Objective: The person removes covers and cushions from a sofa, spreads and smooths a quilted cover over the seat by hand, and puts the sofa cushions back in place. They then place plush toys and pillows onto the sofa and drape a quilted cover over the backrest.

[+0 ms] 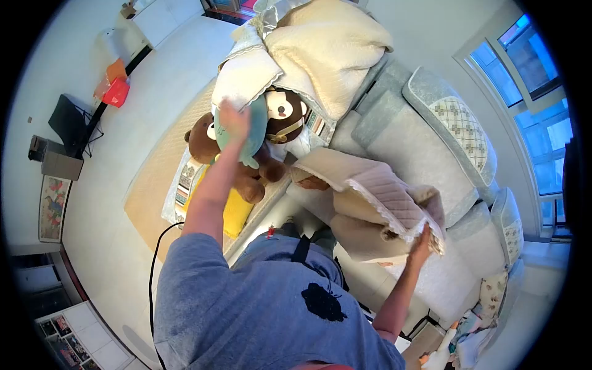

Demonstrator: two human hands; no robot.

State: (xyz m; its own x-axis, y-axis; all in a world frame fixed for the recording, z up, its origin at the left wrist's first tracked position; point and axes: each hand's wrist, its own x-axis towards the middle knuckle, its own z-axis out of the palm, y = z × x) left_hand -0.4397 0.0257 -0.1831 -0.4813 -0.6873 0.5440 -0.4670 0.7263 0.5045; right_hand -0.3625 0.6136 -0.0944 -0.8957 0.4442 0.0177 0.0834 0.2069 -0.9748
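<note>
My left hand (234, 122) is over a teal plush (254, 132), just below the hanging edge of a cream quilted cover (333, 46); its fingers are smeared by motion. A brown teddy bear (201, 140) and a round dark-brown plush face (285, 114) lie on either side of the teal plush. At the right, my right hand (420, 245) is closed on the lace-trimmed edge of a beige quilted cover (364, 213), which hangs in folds over the grey sofa's front.
A grey sofa (407, 135) with patterned backrest covers curves along the right. Under the plush toys are a yellow cushion (237, 213) and a tan mat (148, 191). A black chair (71, 123) and red bag (116, 92) stand at the left. A white plush goose (441, 354) is at lower right.
</note>
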